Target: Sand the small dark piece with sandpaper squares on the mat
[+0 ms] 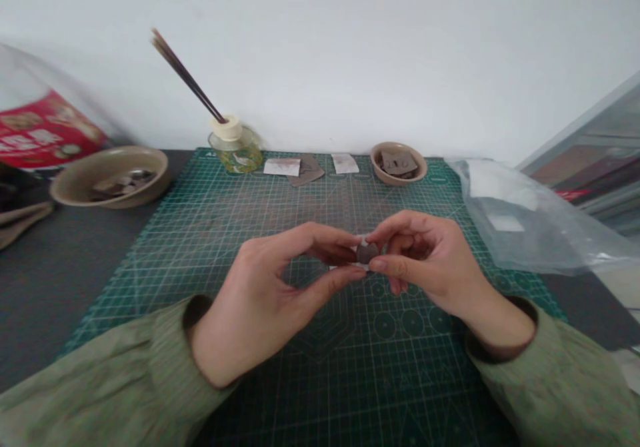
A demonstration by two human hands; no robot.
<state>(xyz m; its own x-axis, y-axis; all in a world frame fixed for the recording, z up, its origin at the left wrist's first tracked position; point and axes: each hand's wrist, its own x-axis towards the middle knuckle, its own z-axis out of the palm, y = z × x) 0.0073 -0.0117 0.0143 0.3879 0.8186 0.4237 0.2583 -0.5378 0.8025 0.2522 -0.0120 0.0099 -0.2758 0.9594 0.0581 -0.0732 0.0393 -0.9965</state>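
Observation:
Above the middle of the green cutting mat (320, 394), both hands meet around a small dark grey round piece (367, 253). White material, perhaps paper, shows at its edges. My left hand (285, 287) pinches from the left, thumb below and fingers above. From the right, my right hand (430, 257) grips the same piece between thumb and index finger, its other fingers curled. What lies behind the fingertips is hidden.
Along the mat's back edge stand a reed diffuser (235, 144), paper slips (345, 163), a flat grey piece (306, 169) and a small bowl (399, 179) of grey pieces. A larger bowl (110, 197) is left; a clear plastic bag (540, 227) lies right.

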